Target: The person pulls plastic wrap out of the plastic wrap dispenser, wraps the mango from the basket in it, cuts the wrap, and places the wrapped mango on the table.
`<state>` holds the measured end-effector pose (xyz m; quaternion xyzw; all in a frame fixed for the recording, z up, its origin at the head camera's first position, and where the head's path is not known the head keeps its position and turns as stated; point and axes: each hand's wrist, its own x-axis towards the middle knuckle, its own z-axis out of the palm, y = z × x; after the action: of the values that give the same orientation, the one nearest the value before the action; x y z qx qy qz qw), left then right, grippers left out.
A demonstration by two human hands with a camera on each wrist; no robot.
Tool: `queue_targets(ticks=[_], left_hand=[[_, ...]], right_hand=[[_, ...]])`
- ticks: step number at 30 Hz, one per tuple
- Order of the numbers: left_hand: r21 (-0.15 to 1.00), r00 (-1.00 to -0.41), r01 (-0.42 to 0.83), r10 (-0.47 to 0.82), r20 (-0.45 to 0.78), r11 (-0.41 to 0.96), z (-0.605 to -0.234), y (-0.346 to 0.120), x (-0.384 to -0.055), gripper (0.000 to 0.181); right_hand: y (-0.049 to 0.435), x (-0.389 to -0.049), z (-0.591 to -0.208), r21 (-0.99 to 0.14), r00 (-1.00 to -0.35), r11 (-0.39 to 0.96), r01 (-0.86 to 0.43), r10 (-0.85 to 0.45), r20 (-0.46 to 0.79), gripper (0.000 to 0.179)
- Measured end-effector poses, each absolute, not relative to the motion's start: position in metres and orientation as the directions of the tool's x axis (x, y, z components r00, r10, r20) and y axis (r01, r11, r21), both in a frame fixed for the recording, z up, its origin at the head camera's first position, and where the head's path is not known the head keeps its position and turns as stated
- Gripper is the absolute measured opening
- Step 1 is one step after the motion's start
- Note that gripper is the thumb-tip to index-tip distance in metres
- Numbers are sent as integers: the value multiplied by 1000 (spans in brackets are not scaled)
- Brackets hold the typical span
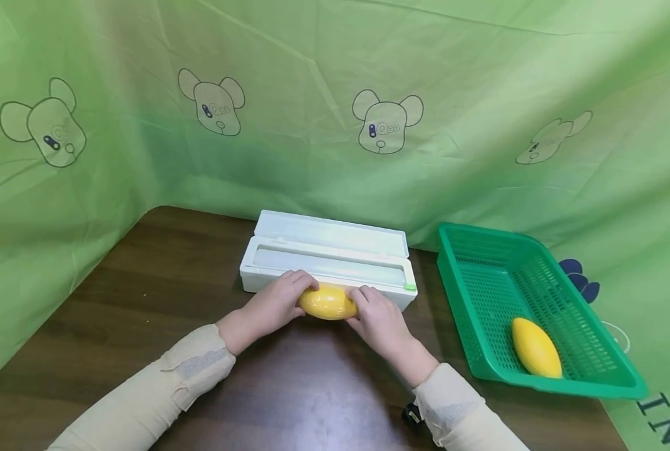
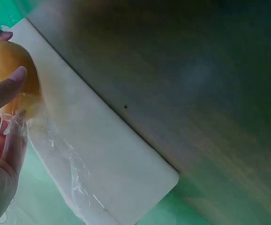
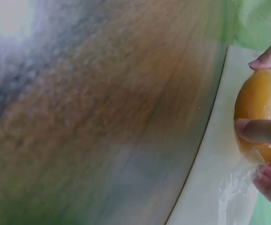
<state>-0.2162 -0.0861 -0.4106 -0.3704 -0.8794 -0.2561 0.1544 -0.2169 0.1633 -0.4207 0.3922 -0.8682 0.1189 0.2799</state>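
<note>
Green curtain (image 1: pixel 301 44) w/ cartoon faces (image 1: pixel 388 127) behind a dark wood table (image 1: pixel 171 288). Your L hand (image 1: pixel 275 305) & R hand (image 1: pixel 381 326) are both clamped on a yellow fruit (image 1: pixel 328 303), one per end, clear film (image 2: pixel 72 173) on it, by the front of an open white box (image 1: pixel 258 280). On your R, a green basket (image 1: pixel 458 313) holds a 2nd mango-shaped fruit (image 1: pixel 536 347).

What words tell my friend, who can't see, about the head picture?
A left hand and a right hand hold a yellow fruit by the near side of an open white box on a brown table. Another yellow fruit lies in a green basket at the right.
</note>
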Motion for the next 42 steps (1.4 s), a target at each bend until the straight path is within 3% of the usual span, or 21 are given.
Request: queue_targets(ticks=[12,22,42], left_hand=[[371,-732,680,551,402,633,-408,-83,-217,47],[427,-764,645,553,333,634,-410,-81,-220,45],[402,-755,653,592,282,642,-413,-82,-229,43]], right_hand=[[167,-219,-425,-49,-561,653,-755,-606,564,53],[167,-218,-425,-121,-641,680,-723,-595,486,52],[165,-221,-428,-161,-696,704,-691,-588,413,49]])
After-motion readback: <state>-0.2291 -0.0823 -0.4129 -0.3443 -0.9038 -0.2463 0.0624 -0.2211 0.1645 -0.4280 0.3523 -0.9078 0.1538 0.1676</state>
